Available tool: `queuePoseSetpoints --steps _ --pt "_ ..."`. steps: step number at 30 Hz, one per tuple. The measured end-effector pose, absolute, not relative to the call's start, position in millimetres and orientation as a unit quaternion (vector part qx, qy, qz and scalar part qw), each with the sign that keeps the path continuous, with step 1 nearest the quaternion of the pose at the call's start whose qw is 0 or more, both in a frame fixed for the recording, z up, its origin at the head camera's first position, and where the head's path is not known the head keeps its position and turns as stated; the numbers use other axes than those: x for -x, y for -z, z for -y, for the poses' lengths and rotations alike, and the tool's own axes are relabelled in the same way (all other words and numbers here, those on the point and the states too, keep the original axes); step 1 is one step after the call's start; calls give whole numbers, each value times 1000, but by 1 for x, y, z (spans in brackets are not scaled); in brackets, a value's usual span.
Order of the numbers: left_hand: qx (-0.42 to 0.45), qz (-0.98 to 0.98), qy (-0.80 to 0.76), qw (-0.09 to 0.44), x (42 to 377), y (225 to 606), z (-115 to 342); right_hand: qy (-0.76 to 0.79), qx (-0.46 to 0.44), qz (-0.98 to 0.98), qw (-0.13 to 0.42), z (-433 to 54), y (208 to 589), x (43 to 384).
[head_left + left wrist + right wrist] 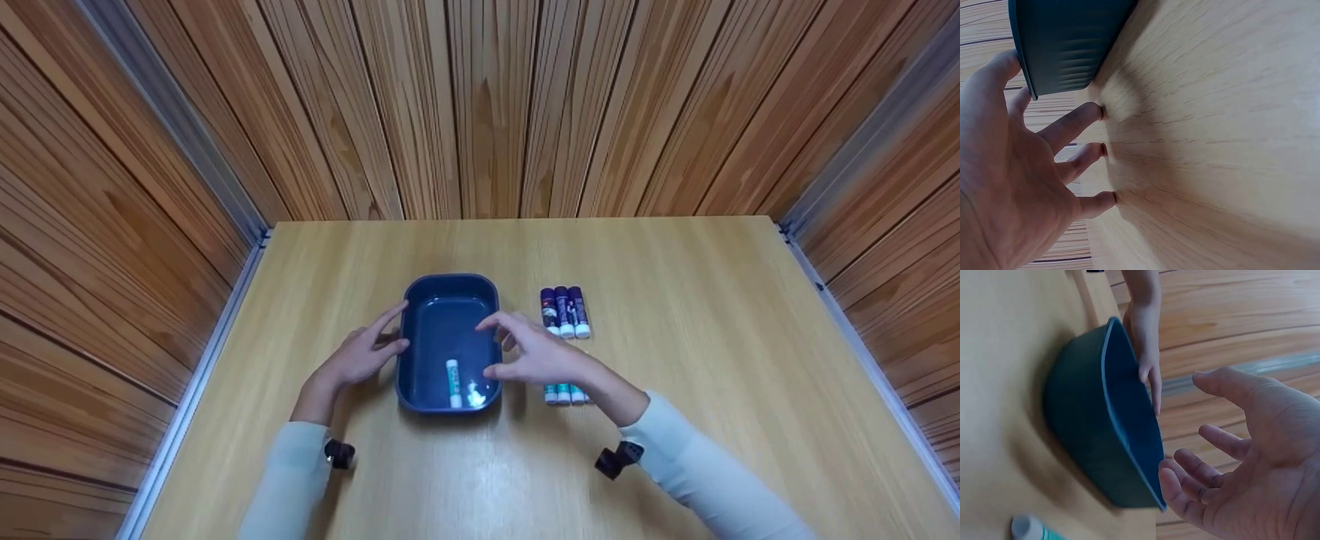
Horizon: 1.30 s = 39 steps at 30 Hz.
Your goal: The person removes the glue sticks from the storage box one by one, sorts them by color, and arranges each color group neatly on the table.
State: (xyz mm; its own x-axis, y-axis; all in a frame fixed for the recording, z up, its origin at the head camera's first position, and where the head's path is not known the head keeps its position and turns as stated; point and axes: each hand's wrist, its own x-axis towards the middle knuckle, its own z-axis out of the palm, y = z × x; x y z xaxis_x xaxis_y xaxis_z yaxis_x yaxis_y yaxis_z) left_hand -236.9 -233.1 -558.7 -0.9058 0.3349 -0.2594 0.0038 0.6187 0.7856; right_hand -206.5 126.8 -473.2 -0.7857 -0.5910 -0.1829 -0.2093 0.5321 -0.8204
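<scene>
A dark blue rectangular tub [444, 322] stands on the table, with one white-and-green glue stick [454, 384] lying inside near its front end. My left hand [360, 356] is at the tub's left side, thumb and index finger touching the rim. In the left wrist view, the other fingers of that hand [1022, 169] are spread, their tips down at the tabletop. My right hand [536, 356] hovers over the tub's right rim, fingers apart and loosely bent. Nothing is between the fingers of the right hand [1247, 455] in its wrist view.
Three purple glue sticks [564, 311] with white caps lie side by side right of the tub. Nearer, several green-and-white glue sticks [562, 394] lie in a row, partly hidden by my right forearm. Wood-panelled walls [487, 112] enclose the table [697, 300] at the back and sides.
</scene>
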Motion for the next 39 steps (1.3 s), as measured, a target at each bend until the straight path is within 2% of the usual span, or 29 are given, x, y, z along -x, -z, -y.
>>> queuePoseSetpoints --steps 5,19,24,33,39 --pt "-97 -880 -426 188 236 559 233 432 235 -836 243 -104 480 208" --pt "-61 -880 -419 216 234 556 233 385 214 -849 292 -53 511 206" --pt "-75 -877 -424 213 235 557 234 383 204 -848 303 -45 519 203" --pt "-71 -885 -413 205 237 558 232 398 208 -849 280 -40 521 208" --pt "-74 -887 -408 203 238 559 231 356 213 -858 305 -38 523 215"
